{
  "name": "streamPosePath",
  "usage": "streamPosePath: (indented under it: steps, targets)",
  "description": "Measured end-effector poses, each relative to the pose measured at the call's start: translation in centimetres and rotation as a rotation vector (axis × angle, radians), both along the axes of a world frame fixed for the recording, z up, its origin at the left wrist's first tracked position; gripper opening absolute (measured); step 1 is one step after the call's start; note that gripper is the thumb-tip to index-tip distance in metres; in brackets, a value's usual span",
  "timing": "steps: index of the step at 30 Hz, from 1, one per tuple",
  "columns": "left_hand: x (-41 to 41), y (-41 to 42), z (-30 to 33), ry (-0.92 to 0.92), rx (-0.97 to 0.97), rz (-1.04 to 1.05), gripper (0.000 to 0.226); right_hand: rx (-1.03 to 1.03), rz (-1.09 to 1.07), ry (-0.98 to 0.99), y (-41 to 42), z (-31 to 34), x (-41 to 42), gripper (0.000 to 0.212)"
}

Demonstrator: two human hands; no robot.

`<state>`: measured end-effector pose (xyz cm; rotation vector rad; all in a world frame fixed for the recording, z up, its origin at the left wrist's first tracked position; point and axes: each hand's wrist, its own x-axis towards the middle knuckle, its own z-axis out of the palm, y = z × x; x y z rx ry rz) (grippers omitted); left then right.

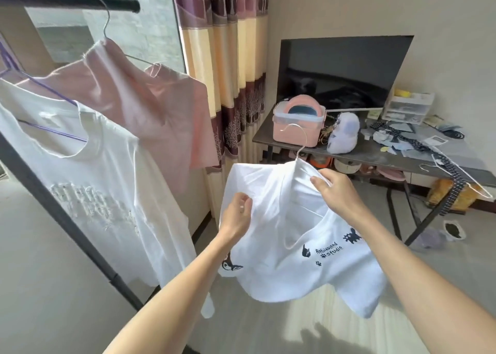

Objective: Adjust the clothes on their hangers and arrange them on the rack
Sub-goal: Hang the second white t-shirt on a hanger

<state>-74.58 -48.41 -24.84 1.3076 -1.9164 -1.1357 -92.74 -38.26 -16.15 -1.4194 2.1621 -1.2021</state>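
Two shirts hung, a third in hand, one hanger waiting.

On the black metal rack rail a pale pink T-shirt and a white T-shirt with raised lettering already hang; the white printed T-shirt on its thin white wire hanger is held in mid-air, right of the rack. The left hand pinches a shoulder fold, the right hand grips the collar edge; both arms reach forward. An empty wire hanger lies at the dark table's right front edge.
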Motion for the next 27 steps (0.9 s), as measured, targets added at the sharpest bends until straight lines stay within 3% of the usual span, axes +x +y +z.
streamPosePath:
  steps: [4,5,9,13,15,17,20,22,27]
  targets:
    - [-2.2,1.1,-0.8,-0.054,0.022,-0.132,0.064,0.021,0.087,0.077,-1.9,0.5,-1.4,0.018]
    - [-3.0,1.1,-1.1,-0.088,-0.039,-0.1,0.063,0.019,0.107,0.074,-2.5,0.6,-1.6,0.019]
    - [-4.9,-0.5,-0.2,-0.062,-0.195,0.082,0.017,0.057,0.131,0.071,-4.0,0.9,-2.8,0.019]
    - [-3.1,-1.7,2.2,0.102,-0.162,0.22,0.016,0.237,0.119,0.092,-4.6,0.8,-4.6,0.014]
    - [-2.1,-2.5,3.6,0.113,-0.238,0.284,0.016,0.325,0.156,0.059,-4.8,0.7,-5.2,0.028]
    - [-1.7,-3.1,4.8,0.098,-0.326,0.295,0.016,0.387,0.178,0.091,-4.9,0.3,-5.1,0.03]
    - [-1.4,-3.7,6.0,0.012,-0.465,0.245,0.016,0.493,0.078,0.24,-5.2,-0.2,-4.0,0.059]
    - [-1.1,-4.0,6.6,-0.075,-0.567,0.214,0.018,0.466,-0.041,0.369,-5.8,0.2,-3.2,0.066]
    - [-0.4,-4.7,7.7,-0.18,-0.773,0.152,0.021,0.286,-0.028,0.594,-6.8,0.7,-2.3,0.028]
